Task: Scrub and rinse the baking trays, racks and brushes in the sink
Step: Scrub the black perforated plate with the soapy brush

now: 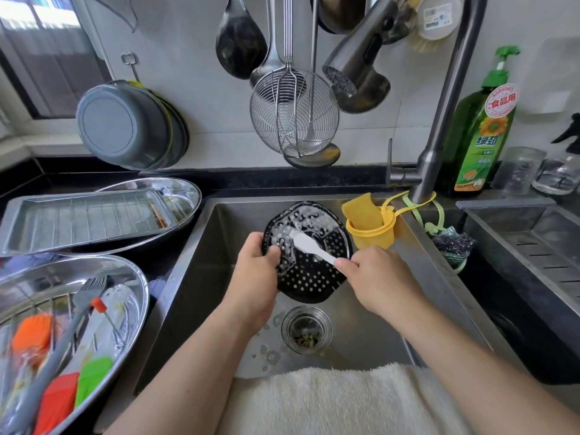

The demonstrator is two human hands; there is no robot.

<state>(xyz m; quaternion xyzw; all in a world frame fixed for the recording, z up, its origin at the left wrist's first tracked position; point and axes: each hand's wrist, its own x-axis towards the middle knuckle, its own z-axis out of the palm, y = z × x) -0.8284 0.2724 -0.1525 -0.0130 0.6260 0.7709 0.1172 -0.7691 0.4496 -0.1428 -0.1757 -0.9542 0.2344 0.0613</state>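
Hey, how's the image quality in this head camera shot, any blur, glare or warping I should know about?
Head view: daylight from the window at upper left; sharp in the centre on the perforated black tray and white brush; the silicone brushes at lower left are smeared; glare on the oval steel tray; wide-angle warping bends the faucet and the sink rim.

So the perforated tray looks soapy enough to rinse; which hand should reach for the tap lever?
Probably the right hand: the tap lever stands on its side, and it only pinches the white brush, while the left hand grips the tray.
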